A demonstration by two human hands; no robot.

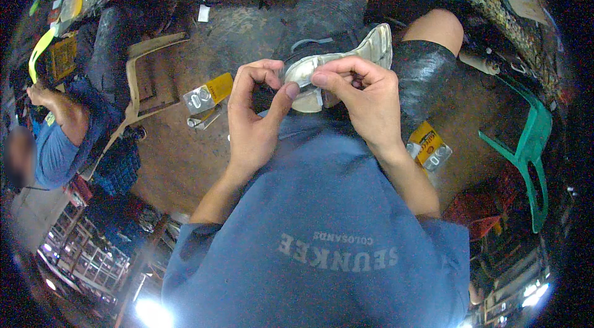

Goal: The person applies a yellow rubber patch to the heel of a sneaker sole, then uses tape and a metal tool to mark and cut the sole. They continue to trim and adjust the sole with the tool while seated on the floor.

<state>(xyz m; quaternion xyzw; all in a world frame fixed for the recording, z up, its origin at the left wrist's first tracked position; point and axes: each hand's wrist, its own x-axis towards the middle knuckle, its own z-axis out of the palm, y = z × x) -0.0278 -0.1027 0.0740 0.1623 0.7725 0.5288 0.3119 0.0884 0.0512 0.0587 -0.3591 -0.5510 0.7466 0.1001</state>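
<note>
A pale, glossy shoe-shaped piece (303,72) lies across my lap between my hands, its pointed end rising at the far right. My left hand (255,114) is curled at its left end, thumb and forefinger closed near the rounded edge. On the piece's near edge, my right hand (369,90) pinches with thumb and forefinger, the other fingers folded in. A small pale flap (307,103) hangs beneath it. Whether a thinner part or thread runs between my fingertips, I cannot tell.
Yellow-and-silver tins lie on the brown floor, one at left (209,94) and one at right (429,147). A green plastic chair (533,142) stands at right, a beige chair frame (132,77) at left. Beyond it, a co-worker in blue (62,139) holds a yellow-green curved piece (41,49).
</note>
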